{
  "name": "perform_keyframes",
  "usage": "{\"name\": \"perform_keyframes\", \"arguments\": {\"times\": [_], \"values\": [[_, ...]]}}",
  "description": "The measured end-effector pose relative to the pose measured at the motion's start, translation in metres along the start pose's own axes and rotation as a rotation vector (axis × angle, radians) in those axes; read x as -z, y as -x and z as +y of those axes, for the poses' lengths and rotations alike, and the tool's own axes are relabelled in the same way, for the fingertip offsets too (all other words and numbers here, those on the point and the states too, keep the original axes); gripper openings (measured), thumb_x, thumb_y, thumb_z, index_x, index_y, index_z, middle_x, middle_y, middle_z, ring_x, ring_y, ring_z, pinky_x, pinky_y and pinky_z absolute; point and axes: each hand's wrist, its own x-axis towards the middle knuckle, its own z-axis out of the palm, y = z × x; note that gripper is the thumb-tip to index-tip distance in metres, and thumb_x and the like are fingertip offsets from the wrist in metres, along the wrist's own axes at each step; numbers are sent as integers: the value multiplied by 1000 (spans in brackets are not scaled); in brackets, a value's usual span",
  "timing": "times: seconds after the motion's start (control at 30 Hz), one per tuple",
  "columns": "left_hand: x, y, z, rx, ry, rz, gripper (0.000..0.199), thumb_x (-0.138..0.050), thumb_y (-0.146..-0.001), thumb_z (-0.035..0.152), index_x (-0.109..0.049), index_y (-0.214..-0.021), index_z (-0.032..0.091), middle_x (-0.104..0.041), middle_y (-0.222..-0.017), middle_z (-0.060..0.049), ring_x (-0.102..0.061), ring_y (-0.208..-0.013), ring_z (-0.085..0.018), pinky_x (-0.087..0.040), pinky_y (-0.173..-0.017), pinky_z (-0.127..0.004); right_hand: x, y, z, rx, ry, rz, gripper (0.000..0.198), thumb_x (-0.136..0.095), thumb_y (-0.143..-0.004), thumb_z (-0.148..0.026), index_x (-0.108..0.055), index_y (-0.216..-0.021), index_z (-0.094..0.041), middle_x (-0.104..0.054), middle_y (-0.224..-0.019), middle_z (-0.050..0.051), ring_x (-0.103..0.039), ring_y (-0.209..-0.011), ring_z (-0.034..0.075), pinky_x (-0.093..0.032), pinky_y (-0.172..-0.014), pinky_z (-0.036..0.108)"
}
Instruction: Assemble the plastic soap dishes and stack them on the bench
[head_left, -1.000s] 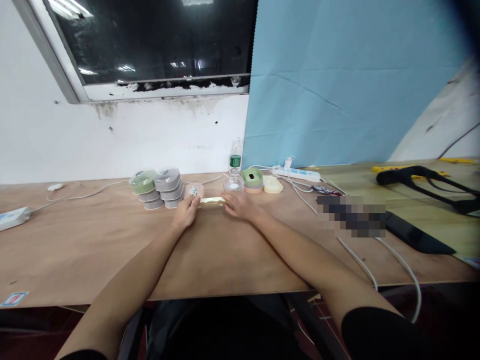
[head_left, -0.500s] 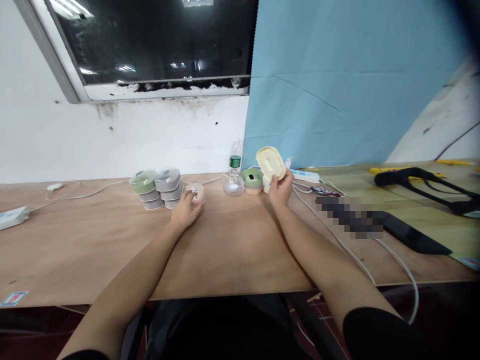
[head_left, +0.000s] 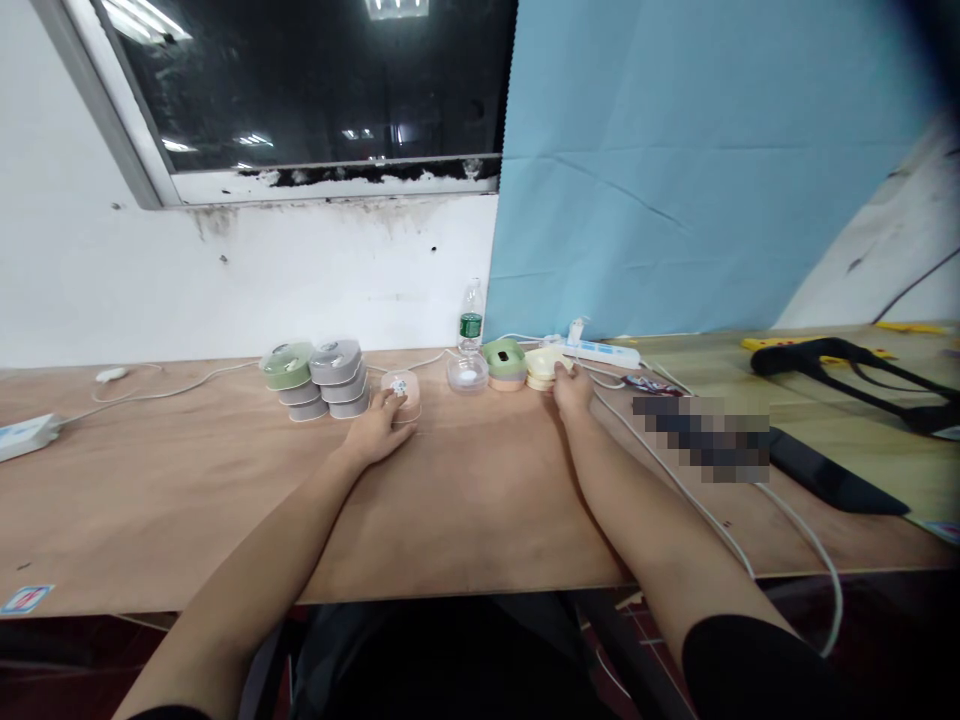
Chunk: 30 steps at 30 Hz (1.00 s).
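Observation:
My left hand [head_left: 377, 428] rests with its fingers apart on the near edge of a pale pink box [head_left: 403, 388] with a small printed pattern on top. My right hand [head_left: 574, 388] grips the right edge of a cream-coloured oval tray [head_left: 547, 362], which sits on top of other cream pieces [head_left: 538, 382]. Just left of that stack is a green container [head_left: 502, 355] with a dark opening, over a peach-coloured piece [head_left: 507, 382]. A clear lidded box [head_left: 467, 373] stands between it and the pink box.
Stacked grey containers [head_left: 339, 378] and a green-topped stack [head_left: 286, 366] stand left of my left hand. A plastic bottle [head_left: 471, 318] is against the wall. A power strip [head_left: 600, 352], white cables, a black flat object [head_left: 832, 470] and a black strap frame [head_left: 847, 375] lie right.
My right hand has lowered the cream tray from raised and tilted onto the cream stack. My left hand has shifted slightly, and more of the pink box shows.

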Motion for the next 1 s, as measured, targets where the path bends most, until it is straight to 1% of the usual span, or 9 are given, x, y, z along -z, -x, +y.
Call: {"name": "perform_keyframes", "arguments": {"times": [0.1,0.17,0.3,0.5,0.53,0.6,0.7,0.83,1.0], "values": [[2,1,3,-44,3,-30,65,-52,-83,55,-38,-140,26,-31,-148,-10,-56,-114,-28,-47,-95,-40,0,-2,0,9,46,36,43,-54,-73,-44,-65,-98,-10,-68,-87,12,-62,-83,25,-48,-81,40],[3,2,4,-49,3,-34,66,-51,-83,56,-38,-140,26,-31,-149,-10,-56,-115,-28,-47,-95,-40,2,-2,-2,8,85,51,43,-55,-71,-42,-67,-99,-11,-68,-93,13,-61,-87,26,-46,-85,40],[4,1,4,-47,8,-41,66,-51,-83,55,-37,-140,25,-31,-148,-11,-55,-116,-28,-48,-94,-40,5,0,-7,1,132,52,46,-56,-69,-39,-66,-103,-10,-68,-99,15,-60,-90,28,-44,-88,42],[3,1,3,-57,14,-39,67,-51,-83,55,-36,-141,25,-31,-148,-11,-54,-118,-29,-46,-97,-40,11,3,-11,17,210,105,41,-56,-68,-35,-66,-102,-15,-66,-98,11,-53,-102,29,-40,-94,44],[3,1,3,-58,15,-36,67,-51,-83,55,-37,-141,25,-31,-148,-11,-54,-118,-29,-46,-97,-41,11,4,-11,22,241,99,40,-57,-69,-35,-66,-102,-15,-65,-97,11,-51,-105,29,-38,-95,45],[2,1,3,-57,13,-30,66,-52,-83,55,-37,-140,25,-32,-148,-11,-54,-118,-29,-47,-96,-41,12,5,-11,36,298,46,39,-57,-70,-35,-66,-102,-15,-65,-98,12,-49,-109,30,-36,-97,47],[2,1,3,-54,16,-30,65,-52,-83,54,-37,-140,26,-31,-149,-11,-53,-119,-29,-46,-96,-42,11,6,-10,33,303,-28,40,-57,-71,-34,-66,-104,-13,-64,-101,14,-51,-105,29,-37,-97,46],[2,1,2,-53,32,-35,66,-53,-83,54,-37,-140,27,-32,-148,-11,-53,-119,-29,-45,-97,-41,9,8,-10,43,249,-40,40,-57,-71,-33,-66,-105,-13,-63,-104,13,-54,-102,27,-39,-95,44],[2,1,2,-52,17,-35,66,-53,-83,55,-38,-140,26,-31,-149,-11,-55,-116,-28,-47,-95,-39,10,10,-13,30,282,-71,40,-56,-73,-33,-65,-105,-11,-63,-103,14,-55,-98,27,-41,-93,42]]}}
